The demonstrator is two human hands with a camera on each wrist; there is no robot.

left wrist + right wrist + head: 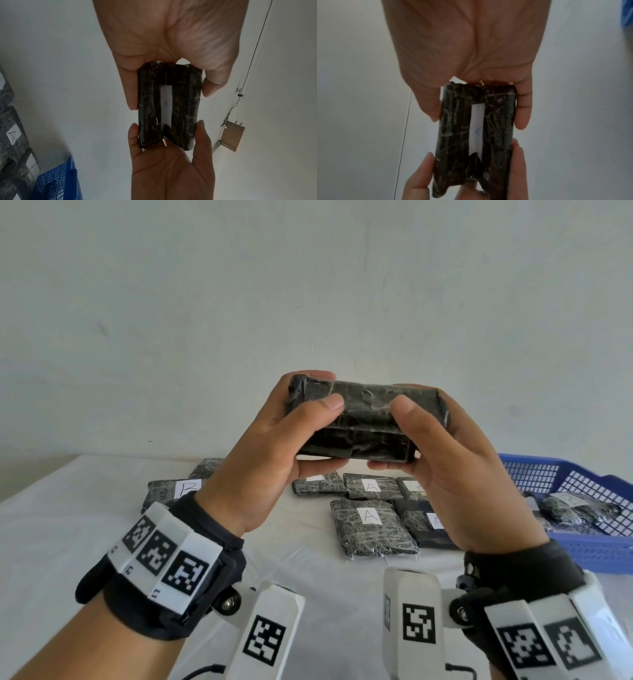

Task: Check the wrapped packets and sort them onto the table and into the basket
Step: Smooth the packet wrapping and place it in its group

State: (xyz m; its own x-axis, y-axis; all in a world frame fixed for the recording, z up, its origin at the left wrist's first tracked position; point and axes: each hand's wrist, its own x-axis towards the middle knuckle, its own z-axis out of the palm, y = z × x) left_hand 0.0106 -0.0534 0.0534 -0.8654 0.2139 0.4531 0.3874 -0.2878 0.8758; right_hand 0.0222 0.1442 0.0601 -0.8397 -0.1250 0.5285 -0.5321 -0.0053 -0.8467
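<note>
A person's left hand [260,453] and right hand [445,474] grasp a pair of dark wrapped packets [366,422] from opposite ends, holding them raised above the counter [68,542], thumbs on the near face and fingers behind. The wrist views show the two packets pressed side by side with a white label [166,104] showing in the gap between them; its blue mark is too faint to read. Below, more wrapped packets lie on the white-covered counter: several marked "A" [371,515] in the middle, one marked "B" [186,489] to the left. At right, a blue basket [582,556] holds further packets [579,508]. Both wrists carry black bands with square-patterned markers [161,556].
</note>
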